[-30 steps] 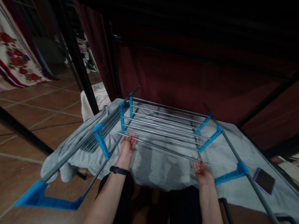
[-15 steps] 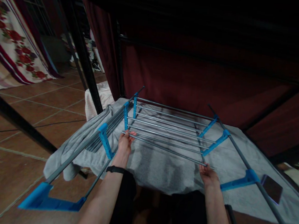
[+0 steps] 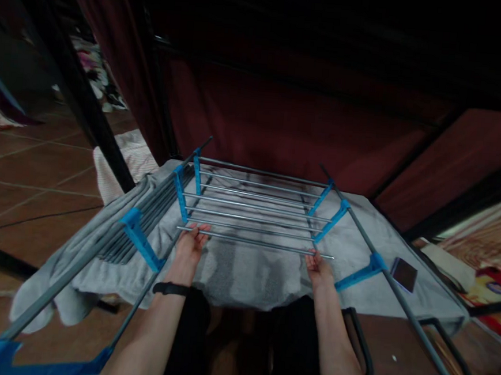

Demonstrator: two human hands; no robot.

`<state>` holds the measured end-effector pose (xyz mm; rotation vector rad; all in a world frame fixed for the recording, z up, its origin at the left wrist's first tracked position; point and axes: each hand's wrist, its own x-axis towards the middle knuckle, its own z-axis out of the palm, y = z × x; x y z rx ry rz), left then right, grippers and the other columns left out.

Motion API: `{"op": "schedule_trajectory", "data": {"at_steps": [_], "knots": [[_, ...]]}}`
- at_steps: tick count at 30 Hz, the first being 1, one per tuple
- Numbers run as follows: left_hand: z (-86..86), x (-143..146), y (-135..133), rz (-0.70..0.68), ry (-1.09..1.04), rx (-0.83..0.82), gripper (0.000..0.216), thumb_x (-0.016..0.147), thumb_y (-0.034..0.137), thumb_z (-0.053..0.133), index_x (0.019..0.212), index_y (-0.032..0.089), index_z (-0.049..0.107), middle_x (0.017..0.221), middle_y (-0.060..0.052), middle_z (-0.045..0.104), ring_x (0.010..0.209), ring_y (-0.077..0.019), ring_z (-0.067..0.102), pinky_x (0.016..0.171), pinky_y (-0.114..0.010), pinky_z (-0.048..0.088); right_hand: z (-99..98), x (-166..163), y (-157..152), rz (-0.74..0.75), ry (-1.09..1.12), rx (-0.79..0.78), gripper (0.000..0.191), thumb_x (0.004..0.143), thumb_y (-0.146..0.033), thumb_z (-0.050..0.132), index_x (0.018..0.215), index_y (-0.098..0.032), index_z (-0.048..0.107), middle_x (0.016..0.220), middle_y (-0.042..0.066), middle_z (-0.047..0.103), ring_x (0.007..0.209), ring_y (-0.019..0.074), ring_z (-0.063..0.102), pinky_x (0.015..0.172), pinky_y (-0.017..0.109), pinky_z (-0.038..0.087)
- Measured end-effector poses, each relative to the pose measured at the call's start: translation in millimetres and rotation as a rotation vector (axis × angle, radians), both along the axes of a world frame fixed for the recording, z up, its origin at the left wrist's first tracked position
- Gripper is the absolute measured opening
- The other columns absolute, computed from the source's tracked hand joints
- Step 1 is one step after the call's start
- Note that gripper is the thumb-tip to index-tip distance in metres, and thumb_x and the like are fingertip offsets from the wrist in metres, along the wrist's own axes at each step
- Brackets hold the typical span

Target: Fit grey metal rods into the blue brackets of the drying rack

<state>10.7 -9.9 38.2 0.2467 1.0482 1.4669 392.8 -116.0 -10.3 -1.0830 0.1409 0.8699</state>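
Dim room, terracotta tiled floor point(image 3: 26, 175), dark maroon curtain point(image 3: 281, 126) behind; a low surface spread with a grey blanket point(image 3: 243, 273) lies in front of you. On the blanket: a drying rack point(image 3: 257, 211), grey metal rods with blue plastic joints, its middle section lying flat, its side wings running back toward you on both sides. Nearest rod point(image 3: 255, 242) of that section: held by you at both ends. Your left hand point(image 3: 189, 243), black band point(image 3: 171, 289) on the wrist, fingers curled over the rod near its left end. Your right hand point(image 3: 320, 267) grips the same rod near its right end. Right of the rack, on the blanket: a dark phone point(image 3: 404, 274), lying flat, well apart from your hands. Left, beyond the blanket edge: a pale folded cloth point(image 3: 118, 160) beside a black post point(image 3: 80, 87)
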Motion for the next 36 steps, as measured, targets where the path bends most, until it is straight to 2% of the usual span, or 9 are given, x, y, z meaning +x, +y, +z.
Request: {"op": "schedule_trajectory", "data": {"at_steps": [4, 11, 18, 22, 25, 27, 29, 33, 36], "knots": [[-1.6, 5.1, 2.6, -0.017, 0.062, 0.003, 0.019, 0.090, 0.001, 0.048, 0.084, 0.017, 0.054, 0.074, -0.001, 0.068, 0.069, -0.0116, 0.069, 0.068, -0.022, 0.054, 9.3, -10.8, 0.9, 0.015, 0.037, 0.049, 0.022, 0.088, -0.004, 0.061, 0.074, -0.021, 0.059, 0.066, -0.005, 0.068, 0.059, 0.0088, 0.067, 0.067, 0.022, 0.062], [-7.7, 31.6, -0.6, -0.256, 0.081, 0.042, 0.017, 0.087, -0.001, 0.053, 0.080, 0.013, 0.061, 0.079, -0.006, 0.072, 0.068, -0.0122, 0.070, 0.067, -0.023, 0.060, 14.6, -30.5, 5.8, 0.096, 0.058, 0.127, 0.019, 0.085, -0.005, 0.068, 0.073, -0.020, 0.063, 0.067, -0.002, 0.070, 0.062, 0.0101, 0.069, 0.074, 0.025, 0.063], [-4.9, 37.9, 1.0, -0.374, 0.124, -0.009, 0.018, 0.087, -0.001, 0.053, 0.080, 0.011, 0.064, 0.081, -0.008, 0.074, 0.069, -0.0130, 0.072, 0.066, -0.022, 0.061, 11.6, -44.7, 12.4, 0.285, 0.010, 0.251, 0.018, 0.075, -0.002, 0.070, 0.073, -0.019, 0.066, 0.072, 0.001, 0.075, 0.077, 0.0171, 0.074, 0.090, 0.037, 0.062], [-3.5, 43.7, -1.6, -0.510, 0.232, -0.050, 0.016, 0.093, 0.011, 0.055, 0.081, 0.011, 0.066, 0.082, -0.012, 0.075, 0.077, -0.0171, 0.074, 0.069, -0.025, 0.060, 11.1, -46.4, 13.8, 0.258, -0.007, 0.257, 0.016, 0.077, -0.007, 0.072, 0.070, -0.019, 0.064, 0.068, 0.000, 0.073, 0.068, 0.0153, 0.071, 0.087, 0.036, 0.063], [-5.8, 47.6, -7.2, -0.647, 0.475, -0.046, 0.027, 0.094, 0.033, 0.059, 0.079, 0.012, 0.068, 0.081, -0.015, 0.075, 0.073, -0.0199, 0.073, 0.066, -0.028, 0.057, 11.2, -45.7, 14.0, 0.202, -0.007, 0.226, 0.020, 0.077, -0.008, 0.074, 0.067, -0.020, 0.061, 0.064, -0.002, 0.071, 0.064, 0.0133, 0.069, 0.081, 0.032, 0.063], [-5.8, 48.5, -11.5, -0.705, 0.708, 0.061, 0.041, 0.092, 0.049, 0.058, 0.073, 0.015, 0.068, 0.074, -0.013, 0.074, 0.067, -0.0217, 0.071, 0.063, -0.030, 0.054, 11.2, -45.3, 14.3, 0.178, -0.002, 0.214, 0.023, 0.076, -0.008, 0.074, 0.066, -0.021, 0.059, 0.061, -0.004, 0.069, 0.061, 0.0127, 0.068, 0.077, 0.031, 0.063], [-1.6, 47.7, -14.5, -0.675, 0.997, 0.327, 0.049, 0.090, 0.059, 0.053, 0.070, 0.017, 0.067, 0.072, -0.011, 0.072, 0.068, -0.0231, 0.069, 0.066, -0.033, 0.052, 11.2, -45.3, 14.8, 0.174, 0.001, 0.217, 0.025, 0.075, -0.008, 0.075, 0.065, -0.022, 0.057, 0.060, -0.005, 0.068, 0.060, 0.0128, 0.067, 0.076, 0.031, 0.063], [15.6, 45.5, -9.2, -0.448, 1.544, 0.936, 0.046, 0.094, 0.058, 0.045, 0.089, 0.020, 0.071, 0.094, -0.010, 0.075, 0.095, -0.0273, 0.068, 0.087, -0.039, 0.048, 12.2, -45.5, 15.5, 0.204, 0.009, 0.243, 0.028, 0.073, -0.009, 0.077, 0.063, -0.022, 0.054, 0.062, -0.004, 0.068, 0.063, 0.0135, 0.068, 0.079, 0.033, 0.062], [17.9, 48.4, 1.6, -0.586, 1.776, 1.138, 0.042, 0.096, 0.052, 0.045, 0.111, 0.022, 0.069, 0.112, -0.011, 0.074, 0.109, -0.0294, 0.066, 0.095, -0.042, 0.046, 14.9, -46.0, 15.0, 0.215, 0.015, 0.255, 0.028, 0.073, -0.011, 0.078, 0.064, -0.022, 0.054, 0.062, -0.005, 0.068, 0.064, 0.0132, 0.067, 0.082, 0.033, 0.061]]}}
